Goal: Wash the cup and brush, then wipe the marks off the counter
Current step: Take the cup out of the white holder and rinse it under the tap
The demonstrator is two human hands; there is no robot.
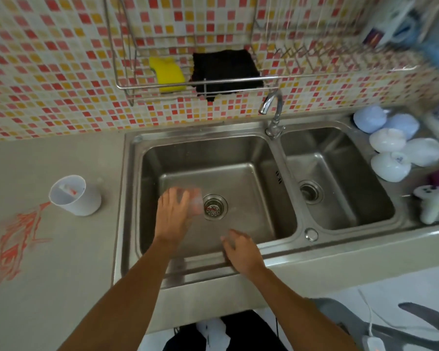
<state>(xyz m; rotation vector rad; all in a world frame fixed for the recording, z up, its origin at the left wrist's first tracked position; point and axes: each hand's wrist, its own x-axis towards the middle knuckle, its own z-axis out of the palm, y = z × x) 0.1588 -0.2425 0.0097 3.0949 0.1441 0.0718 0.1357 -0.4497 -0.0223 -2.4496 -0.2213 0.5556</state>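
Note:
A white cup (76, 198) stands on the grey counter (61, 262) left of the sink, and a small brush (67, 190) with a red tip lies inside it. Red smeared marks (13, 239) spread over the counter in front of and left of the cup. My left hand (174, 214) hovers over the left sink basin (213, 153) near the drain (214, 206). Its fingers are stretched out and blurred by motion, and it holds nothing I can make out. My right hand (241, 250) is above the basin's front edge, fingers loose and empty.
A wire rack (193, 83) on the tiled wall holds a yellow sponge (167, 74) and a black cloth (226, 70). The tap (271, 107) stands between the two basins. Several pale round containers (390, 148) and a white scrubber (430, 206) crowd the right side of the sink.

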